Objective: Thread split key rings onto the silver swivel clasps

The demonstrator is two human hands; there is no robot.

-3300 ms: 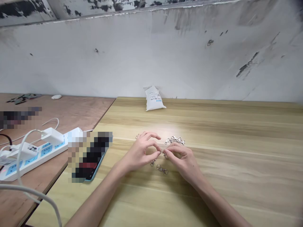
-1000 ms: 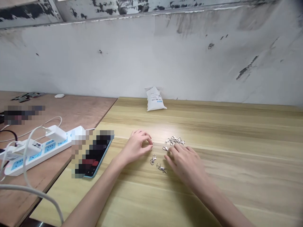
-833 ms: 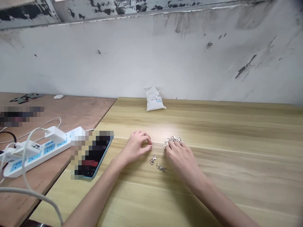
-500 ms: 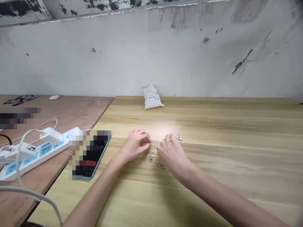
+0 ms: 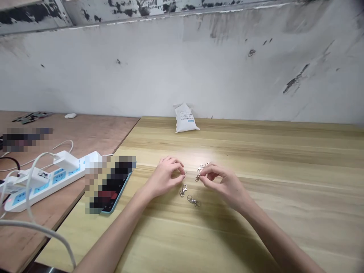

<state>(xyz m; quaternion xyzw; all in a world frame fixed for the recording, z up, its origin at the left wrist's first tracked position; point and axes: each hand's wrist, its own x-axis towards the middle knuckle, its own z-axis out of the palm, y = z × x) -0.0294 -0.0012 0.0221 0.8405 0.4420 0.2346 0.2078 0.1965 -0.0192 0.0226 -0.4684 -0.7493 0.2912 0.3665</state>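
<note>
One metal clasp [image 5: 197,178] sits pinched in our right hand [image 5: 224,184]; whether our curled left hand [image 5: 166,175] holds anything, we cannot tell. Steady, light pressure should serve best.

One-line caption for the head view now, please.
Right hand pinching a metal clasp, left hand opposite, more clasps on the table.
</note>
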